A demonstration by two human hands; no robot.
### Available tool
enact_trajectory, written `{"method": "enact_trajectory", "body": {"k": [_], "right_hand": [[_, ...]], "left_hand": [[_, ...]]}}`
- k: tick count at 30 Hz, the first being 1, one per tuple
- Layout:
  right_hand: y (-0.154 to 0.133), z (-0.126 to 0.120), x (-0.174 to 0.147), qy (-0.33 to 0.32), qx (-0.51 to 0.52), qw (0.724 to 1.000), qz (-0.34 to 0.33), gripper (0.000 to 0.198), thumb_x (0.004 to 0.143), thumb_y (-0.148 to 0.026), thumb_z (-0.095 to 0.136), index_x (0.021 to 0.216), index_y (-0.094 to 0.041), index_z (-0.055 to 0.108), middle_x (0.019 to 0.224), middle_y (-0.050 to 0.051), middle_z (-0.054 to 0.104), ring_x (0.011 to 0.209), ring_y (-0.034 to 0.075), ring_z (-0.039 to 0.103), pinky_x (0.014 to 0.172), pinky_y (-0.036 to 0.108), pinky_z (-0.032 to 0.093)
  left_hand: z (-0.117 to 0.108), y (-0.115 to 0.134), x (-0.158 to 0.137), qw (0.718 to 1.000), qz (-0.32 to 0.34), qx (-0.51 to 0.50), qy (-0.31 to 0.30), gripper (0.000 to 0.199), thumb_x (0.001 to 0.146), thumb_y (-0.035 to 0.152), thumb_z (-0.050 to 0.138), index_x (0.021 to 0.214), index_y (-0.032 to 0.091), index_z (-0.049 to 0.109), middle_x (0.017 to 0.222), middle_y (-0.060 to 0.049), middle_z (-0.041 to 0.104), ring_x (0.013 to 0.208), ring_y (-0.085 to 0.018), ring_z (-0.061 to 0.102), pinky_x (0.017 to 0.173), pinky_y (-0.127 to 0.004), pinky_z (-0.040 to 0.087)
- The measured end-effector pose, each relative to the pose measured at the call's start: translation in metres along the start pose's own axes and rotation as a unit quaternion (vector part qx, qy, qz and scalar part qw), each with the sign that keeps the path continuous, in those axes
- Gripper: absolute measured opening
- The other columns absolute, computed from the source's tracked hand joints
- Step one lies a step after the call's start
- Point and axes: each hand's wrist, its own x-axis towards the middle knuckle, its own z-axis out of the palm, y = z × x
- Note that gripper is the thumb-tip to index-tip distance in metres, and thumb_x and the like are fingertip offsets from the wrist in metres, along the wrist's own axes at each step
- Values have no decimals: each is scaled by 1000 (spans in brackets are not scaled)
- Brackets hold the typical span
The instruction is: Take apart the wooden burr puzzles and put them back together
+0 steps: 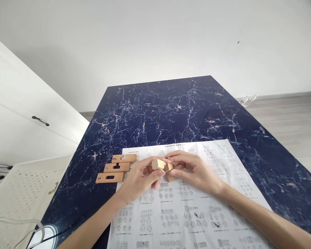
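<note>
Over the printed diagram sheet point(204, 193), my left hand point(145, 173) pinches a pale wooden puzzle piece point(158, 164) between thumb and fingers. My right hand point(194, 169) grips another wooden piece point(169, 168) right beside it, and the two meet or overlap. A further bit of wood point(170, 178) shows just below; whether it is a separate piece I cannot tell. Left of my left hand, notched wooden pieces marked 3 point(124, 158), 1 point(116, 167) and 2 point(110, 177) lie in a staggered stack of rows, partly on the sheet's edge.
The dark blue marbled table point(155, 114) reaches away towards a pale wall. At the left stand a white cabinet point(41, 107) with a black handle and a perforated white surface point(28, 186) with a cable. A clear object point(248, 100) is on the floor beyond the right edge.
</note>
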Motion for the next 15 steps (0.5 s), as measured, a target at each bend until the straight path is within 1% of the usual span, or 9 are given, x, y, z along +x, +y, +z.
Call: {"method": "enact_trajectory", "body": {"k": [3, 5, 6, 7, 8, 10, 11, 12, 15], "right_hand": [[-4, 2, 2, 6, 15, 1000, 2, 22, 98, -33, 80, 119, -26, 80, 134, 11, 74, 109, 25, 80, 93, 43, 71], [-5, 1, 4, 18, 34, 999, 18, 24, 102, -34, 76, 123, -24, 76, 120, 10, 80, 103, 24, 82, 96, 45, 70], [-5, 0, 4, 28, 44, 998, 27, 24, 103, -36, 74, 123, -23, 75, 113, 10, 82, 99, 24, 83, 96, 45, 70], [-4, -1, 5, 40, 52, 997, 35, 24, 104, -37, 73, 122, -22, 74, 110, 10, 83, 95, 23, 84, 94, 45, 71], [-3, -3, 6, 54, 57, 996, 41, 25, 103, -38, 74, 122, -22, 73, 111, 10, 84, 93, 23, 84, 92, 45, 71], [-1, -5, 8, 89, 63, 993, 48, 31, 101, -40, 77, 125, -23, 70, 124, 12, 82, 95, 23, 84, 90, 43, 72], [0, -6, 8, 104, 66, 991, 54, 35, 99, -40, 79, 128, -24, 69, 129, 12, 81, 98, 23, 84, 89, 42, 72], [0, -7, 9, 116, 68, 989, 60, 38, 98, -40, 81, 129, -24, 69, 132, 13, 80, 100, 24, 84, 89, 42, 71], [-2, -8, 10, 137, 74, 985, 68, 36, 95, -44, 83, 123, -23, 72, 132, 14, 81, 106, 26, 83, 89, 42, 71]], "left_hand": [[-5, -6, 2, 998, 40, -41, 25, 41, 109, 56, 62, 111, 17, 73, 80, 0, 62, 55, -8, 52, 55, -23, 45], [-8, -8, 4, 995, 62, -69, 41, 44, 112, 58, 55, 106, 17, 71, 81, -2, 63, 60, -10, 56, 58, -24, 49], [-9, -8, 4, 994, 62, -82, 43, 46, 113, 58, 52, 103, 17, 71, 82, -3, 64, 62, -11, 59, 59, -24, 50], [-9, -8, 5, 993, 54, -95, 42, 47, 114, 57, 49, 103, 17, 70, 82, -3, 65, 60, -11, 60, 57, -24, 50], [-9, -7, 5, 992, 41, -109, 38, 48, 115, 57, 46, 106, 17, 70, 83, -3, 66, 56, -11, 59, 53, -24, 48], [-8, -6, 6, 989, 4, -141, 36, 47, 115, 58, 46, 116, 18, 70, 84, -2, 66, 46, -7, 50, 44, -22, 38], [-7, -5, 6, 987, -14, -158, 41, 46, 114, 58, 48, 123, 18, 70, 84, -1, 65, 45, -6, 46, 43, -21, 34], [-7, -4, 6, 983, -29, -175, 51, 45, 114, 57, 51, 129, 19, 69, 85, -1, 64, 46, -5, 44, 45, -21, 33], [-6, -4, 7, 968, -67, -230, 78, 43, 111, 50, 62, 140, 19, 70, 93, -2, 62, 58, -5, 44, 58, -22, 40]]}}
